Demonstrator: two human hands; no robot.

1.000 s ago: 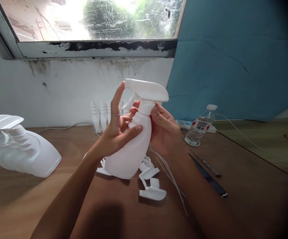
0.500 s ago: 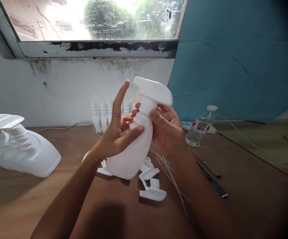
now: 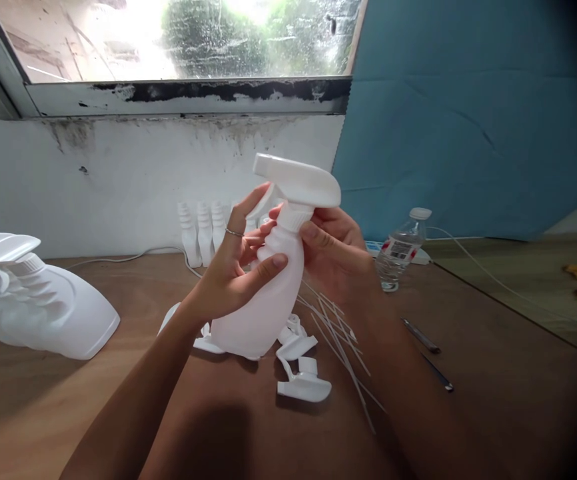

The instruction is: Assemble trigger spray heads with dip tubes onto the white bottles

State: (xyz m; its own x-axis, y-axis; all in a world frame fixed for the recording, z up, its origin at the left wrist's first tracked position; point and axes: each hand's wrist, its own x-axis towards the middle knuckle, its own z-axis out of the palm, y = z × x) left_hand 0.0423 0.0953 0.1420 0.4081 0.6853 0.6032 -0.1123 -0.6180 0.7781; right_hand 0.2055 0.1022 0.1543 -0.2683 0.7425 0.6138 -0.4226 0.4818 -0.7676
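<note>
I hold a white spray bottle (image 3: 263,313) tilted above the wooden table (image 3: 493,373). My left hand (image 3: 231,270) wraps the bottle's upper body, thumb across its front and a ring on one finger, fingers curled toward the neck. My right hand (image 3: 336,257) grips the neck just under the white trigger sprayer head (image 3: 298,183), at its threaded collar. Loose white trigger heads (image 3: 303,383) lie on the table below the bottle, beside several thin white dip tubes (image 3: 341,333).
Assembled white spray bottles (image 3: 33,303) lie at the left. Empty white bottles (image 3: 201,230) stand in a row against the wall. A clear water bottle (image 3: 401,250) stands at the right near a power strip and cable. Thin metal tools (image 3: 423,337) lie right of my forearm.
My left index finger, raised before, has curled down toward the sprayer head. The sprayer head has turned slightly on the neck. The view has shifted a little.
</note>
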